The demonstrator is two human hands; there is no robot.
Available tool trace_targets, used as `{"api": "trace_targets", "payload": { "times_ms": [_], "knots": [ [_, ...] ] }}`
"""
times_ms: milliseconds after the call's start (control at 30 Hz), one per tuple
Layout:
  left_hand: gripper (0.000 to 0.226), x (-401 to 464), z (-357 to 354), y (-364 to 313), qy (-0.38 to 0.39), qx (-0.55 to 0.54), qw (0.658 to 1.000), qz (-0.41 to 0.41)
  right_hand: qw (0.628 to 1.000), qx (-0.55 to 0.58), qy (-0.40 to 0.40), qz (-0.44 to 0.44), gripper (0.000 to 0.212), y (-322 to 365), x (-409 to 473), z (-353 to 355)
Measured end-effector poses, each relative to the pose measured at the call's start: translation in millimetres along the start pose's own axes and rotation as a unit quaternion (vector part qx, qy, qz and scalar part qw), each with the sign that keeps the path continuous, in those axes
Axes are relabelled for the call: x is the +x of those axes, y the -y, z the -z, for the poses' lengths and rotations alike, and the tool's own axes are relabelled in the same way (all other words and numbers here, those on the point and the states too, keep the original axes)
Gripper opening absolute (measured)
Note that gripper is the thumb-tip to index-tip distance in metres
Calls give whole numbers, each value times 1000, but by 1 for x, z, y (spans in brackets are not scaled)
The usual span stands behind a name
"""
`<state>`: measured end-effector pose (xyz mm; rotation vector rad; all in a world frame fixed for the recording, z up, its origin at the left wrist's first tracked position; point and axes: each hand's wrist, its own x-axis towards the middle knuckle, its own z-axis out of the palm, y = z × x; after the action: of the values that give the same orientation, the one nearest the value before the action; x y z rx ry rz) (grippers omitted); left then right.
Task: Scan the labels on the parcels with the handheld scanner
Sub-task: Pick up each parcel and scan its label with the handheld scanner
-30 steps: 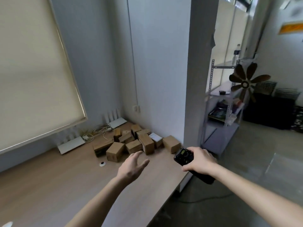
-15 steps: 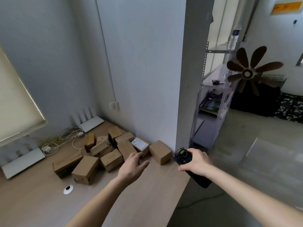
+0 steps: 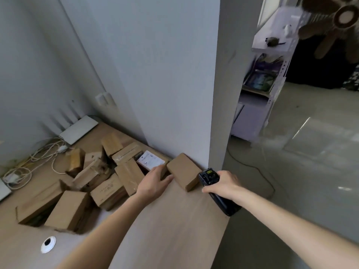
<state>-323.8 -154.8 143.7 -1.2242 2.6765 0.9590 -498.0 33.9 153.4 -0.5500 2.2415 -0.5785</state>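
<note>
Broadly, a light wooden desk fills the lower left, butting against a grey wall and a pillar. At about ten o'clock from the hands, a heap of brown cardboard parcels lies jumbled on the desk, one with a white label facing up. A separate parcel sits at the heap's three o'clock side, close to the pillar. The left hand reaches out, fingers straight, their tips over the labelled parcel's near edge; contact is unclear. At three o'clock of that parcel, the right hand grips a black handheld scanner, small screen up. A white grommet sits at seven o'clock.
</note>
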Motion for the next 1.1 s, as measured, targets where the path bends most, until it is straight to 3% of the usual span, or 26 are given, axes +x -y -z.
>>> {"api": "trace_targets", "payload": {
  "times_ms": [167,300,533,767,933,1100],
  "knots": [
    [61,93,-36,-2,40,21,999,14,992,56,90,-68,68,-14,88,-19],
    [67,142,-59,-6,68,38,997,30,979,135,115,-101,80,-26,129,-35],
    [73,183,-83,0,92,17,993,74,961,210,154,-96,68,-36,162,-47],
    [54,161,-82,11,84,21,987,136,947,279,137,-76,52,-41,148,-47],
    [38,107,-64,13,21,-144,969,200,948,297,105,-45,52,-37,107,-45],
    [31,28,-34,15,-72,-233,954,173,952,296,73,7,64,-19,37,-44]
  ]
}}
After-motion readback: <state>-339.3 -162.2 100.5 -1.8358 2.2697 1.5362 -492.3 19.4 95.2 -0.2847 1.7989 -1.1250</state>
